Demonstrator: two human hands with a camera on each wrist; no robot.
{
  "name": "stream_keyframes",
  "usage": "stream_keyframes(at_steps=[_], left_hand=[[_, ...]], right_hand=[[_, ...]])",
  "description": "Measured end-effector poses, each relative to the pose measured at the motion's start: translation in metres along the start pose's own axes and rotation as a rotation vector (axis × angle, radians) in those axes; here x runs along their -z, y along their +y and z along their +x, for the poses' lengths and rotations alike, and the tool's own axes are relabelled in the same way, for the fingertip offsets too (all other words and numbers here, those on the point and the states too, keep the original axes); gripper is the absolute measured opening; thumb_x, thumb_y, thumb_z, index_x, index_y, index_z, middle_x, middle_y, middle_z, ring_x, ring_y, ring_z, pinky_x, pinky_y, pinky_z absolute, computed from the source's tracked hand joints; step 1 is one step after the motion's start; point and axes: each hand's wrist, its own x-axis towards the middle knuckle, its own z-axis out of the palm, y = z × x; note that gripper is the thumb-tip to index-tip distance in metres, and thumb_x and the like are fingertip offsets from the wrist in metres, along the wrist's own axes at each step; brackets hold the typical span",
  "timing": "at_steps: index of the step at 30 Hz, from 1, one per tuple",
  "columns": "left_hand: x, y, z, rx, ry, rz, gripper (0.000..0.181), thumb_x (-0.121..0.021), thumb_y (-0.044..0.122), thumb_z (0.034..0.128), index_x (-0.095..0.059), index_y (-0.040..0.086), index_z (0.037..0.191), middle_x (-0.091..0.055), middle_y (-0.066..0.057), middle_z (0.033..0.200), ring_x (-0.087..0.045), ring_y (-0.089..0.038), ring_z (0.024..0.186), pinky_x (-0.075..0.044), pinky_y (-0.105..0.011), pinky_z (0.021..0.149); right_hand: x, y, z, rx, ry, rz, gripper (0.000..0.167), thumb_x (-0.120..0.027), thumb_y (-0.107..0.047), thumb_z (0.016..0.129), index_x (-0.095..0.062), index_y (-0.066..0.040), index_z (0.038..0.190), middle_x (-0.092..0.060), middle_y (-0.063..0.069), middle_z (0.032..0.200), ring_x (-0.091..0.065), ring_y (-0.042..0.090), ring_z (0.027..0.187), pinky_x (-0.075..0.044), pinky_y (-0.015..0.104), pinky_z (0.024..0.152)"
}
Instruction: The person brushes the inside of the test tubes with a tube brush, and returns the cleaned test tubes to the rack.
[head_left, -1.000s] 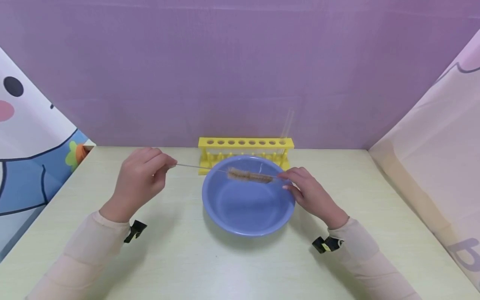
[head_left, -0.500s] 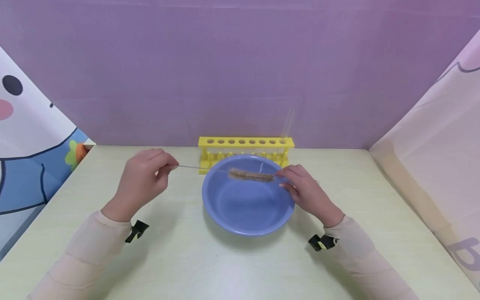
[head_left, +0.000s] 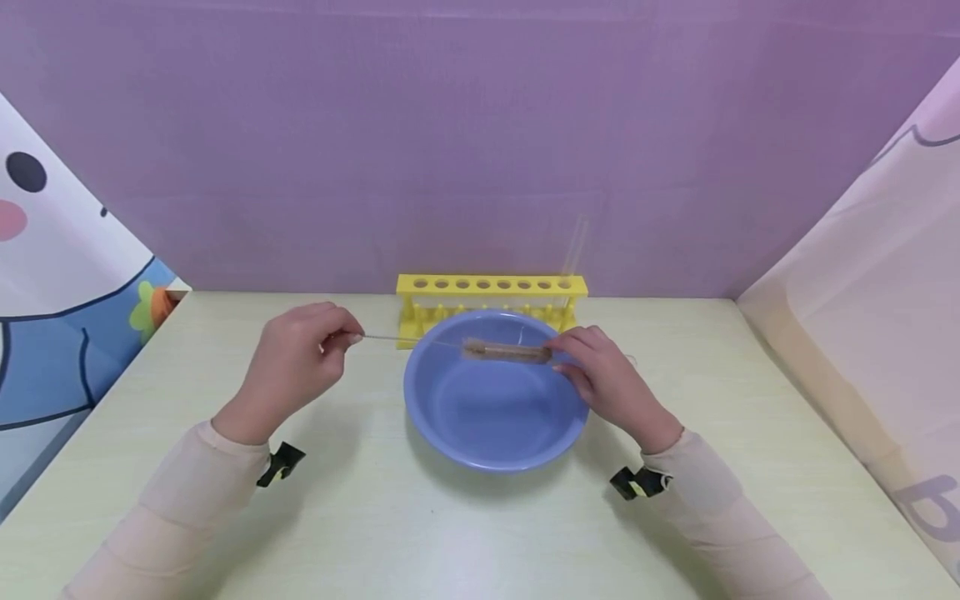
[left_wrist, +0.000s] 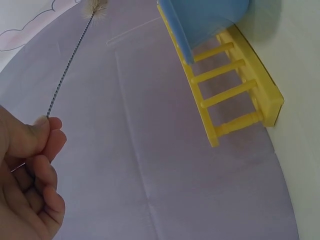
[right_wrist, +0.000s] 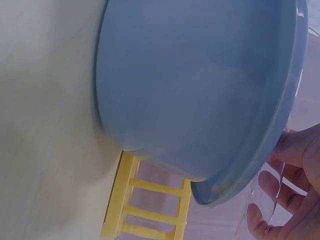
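Observation:
A test tube brush with tan bristles (head_left: 506,352) lies nearly level above a blue basin (head_left: 495,462). My left hand (head_left: 296,358) pinches the bare end of its twisted wire handle (left_wrist: 70,65) between thumb and forefinger. Opposite, over the basin's right rim, my right hand (head_left: 607,379) holds a clear test tube (right_wrist: 255,205) in its fingers. Most of the bristles sit inside the tube, and a fuzzy tuft shows at its left end. The tube's outline is faint in the head view. In the right wrist view the basin hides the brush.
Behind the basin stands a yellow test tube rack (head_left: 491,286), its lower part partly hidden. Another clear test tube (head_left: 576,246) leans upright in the rack's rightmost hole. A purple backdrop (head_left: 480,150) rises at the table's far edge.
My left hand has moved slightly right with the brush, and its bristles are deeper in the tube and look narrower. My right hand has shifted a little left.

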Motion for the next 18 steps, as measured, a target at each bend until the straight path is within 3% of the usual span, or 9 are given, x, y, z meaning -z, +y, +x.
stream_keyframes(at_steps=[18], left_hand=[[-0.0016, 0.0081, 0.0024, 0.093, -0.046, -0.032, 0.016, -0.066, -0.008, 0.0760, -0.067, 0.008, 0.074, -0.062, -0.001, 0.070, -0.051, -0.011, 0.056, -0.044, -0.032, 0.056]], right_hand=[[-0.0094, -0.0034, 0.0072, 0.003, 0.029, 0.022, 0.033, -0.072, 0.007, 0.076, -0.064, -0.004, 0.106, -0.064, 0.006, 0.099, -0.053, 0.022, 0.088, -0.047, 0.035, 0.074]])
